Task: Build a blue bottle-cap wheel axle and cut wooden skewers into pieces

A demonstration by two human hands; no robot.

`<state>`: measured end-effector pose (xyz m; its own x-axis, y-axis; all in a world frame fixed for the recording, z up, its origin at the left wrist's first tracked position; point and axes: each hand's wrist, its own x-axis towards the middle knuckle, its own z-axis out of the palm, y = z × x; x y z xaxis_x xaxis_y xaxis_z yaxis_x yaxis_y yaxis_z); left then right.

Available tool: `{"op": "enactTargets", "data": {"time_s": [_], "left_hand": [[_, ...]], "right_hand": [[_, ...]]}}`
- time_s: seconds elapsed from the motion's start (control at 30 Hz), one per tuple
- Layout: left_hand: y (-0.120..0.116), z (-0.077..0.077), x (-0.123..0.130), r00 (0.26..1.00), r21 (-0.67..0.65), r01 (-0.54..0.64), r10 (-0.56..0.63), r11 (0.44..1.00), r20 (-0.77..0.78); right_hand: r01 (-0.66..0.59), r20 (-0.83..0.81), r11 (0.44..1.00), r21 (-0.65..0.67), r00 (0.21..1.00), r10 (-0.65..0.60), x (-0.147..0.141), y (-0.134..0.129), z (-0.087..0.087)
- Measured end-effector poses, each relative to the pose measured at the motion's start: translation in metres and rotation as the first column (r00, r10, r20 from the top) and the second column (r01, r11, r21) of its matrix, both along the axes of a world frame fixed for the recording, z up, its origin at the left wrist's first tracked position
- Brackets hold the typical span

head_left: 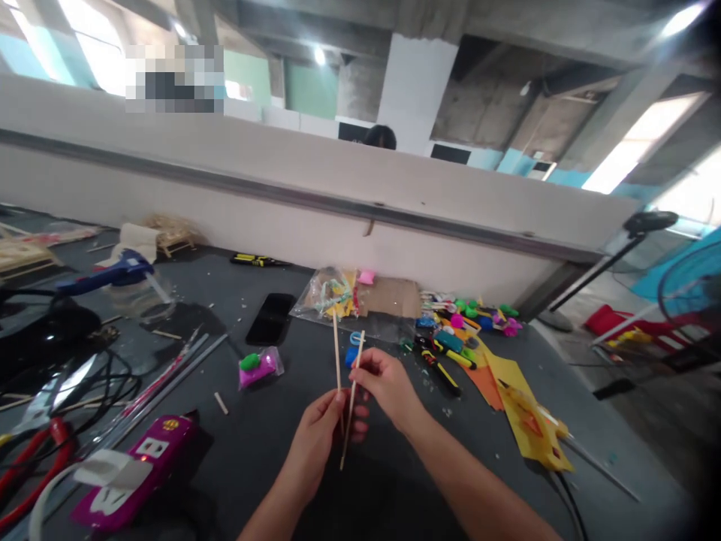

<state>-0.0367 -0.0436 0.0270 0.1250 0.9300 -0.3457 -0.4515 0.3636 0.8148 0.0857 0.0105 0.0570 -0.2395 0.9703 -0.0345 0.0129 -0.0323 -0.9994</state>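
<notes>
Over the dark table my left hand (320,430) pinches a thin wooden stick (336,347), which points up and away from me. A second wooden stick (345,443) is gripped between the thumb and fingers of my right hand (386,382). The two sticks stand close together and come nearest at the left fingertips; whether they touch I cannot tell. Just behind the right fingers lies a small blue item (352,356), partly covered. Beyond the hands is a clear plastic bag (315,291) with yellow and coloured pieces.
On the left are a purple power strip (155,458), a blue glue gun (127,269), red-handled pliers (59,436) and cables. A phone (269,318) and a purple-green clay packet (260,367) lie nearer the middle. Rightward are a cutter (440,372), yellow sheets (515,398) and a yellow glue gun (541,432).
</notes>
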Motion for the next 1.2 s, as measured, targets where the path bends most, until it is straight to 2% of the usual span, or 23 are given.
{"op": "enactTargets", "data": {"time_s": [0.1, 0.23, 0.33, 0.47, 0.7, 0.87, 1.03, 1.2], "left_hand": [[-0.005, 0.002, 0.0, 0.989, 0.033, 0.095, -0.09, 0.995, -0.119], [-0.009, 0.005, 0.001, 0.946, 0.066, 0.223, -0.2, 0.972, -0.255], [-0.011, 0.004, 0.002, 0.93, 0.099, 0.261, -0.222, 0.96, -0.294], [-0.012, 0.003, 0.004, 0.916, 0.083, 0.297, -0.259, 0.951, -0.308], [-0.011, 0.001, 0.005, 0.937, 0.104, 0.204, -0.164, 0.973, -0.308], [-0.011, -0.002, 0.003, 0.926, 0.125, 0.228, -0.175, 0.966, -0.336], [-0.013, -0.003, 0.002, 0.908, 0.215, 0.228, -0.127, 0.95, -0.4], [-0.015, 0.0, 0.0, 0.887, 0.256, 0.275, -0.141, 0.927, -0.44]], "right_hand": [[0.003, -0.009, 0.998, 0.067, 1.0, -0.002, 0.002, 0.003, -0.002], [-0.013, -0.107, 0.999, 0.043, 0.994, 0.017, 0.012, 0.005, 0.006], [-0.009, -0.174, 1.0, 0.013, 0.985, 0.011, 0.015, 0.006, 0.009], [-0.087, -0.183, 0.996, -0.018, 0.98, 0.083, 0.017, 0.004, 0.011], [-0.062, -0.174, 0.994, 0.09, 0.982, 0.077, 0.03, -0.001, 0.028], [-0.042, -0.151, 0.992, 0.117, 0.987, 0.059, 0.033, -0.006, 0.042], [-0.085, -0.097, 0.989, 0.119, 0.991, 0.097, 0.03, -0.013, 0.045], [-0.113, -0.082, 0.983, 0.143, 0.989, 0.126, 0.03, -0.018, 0.047]]}}
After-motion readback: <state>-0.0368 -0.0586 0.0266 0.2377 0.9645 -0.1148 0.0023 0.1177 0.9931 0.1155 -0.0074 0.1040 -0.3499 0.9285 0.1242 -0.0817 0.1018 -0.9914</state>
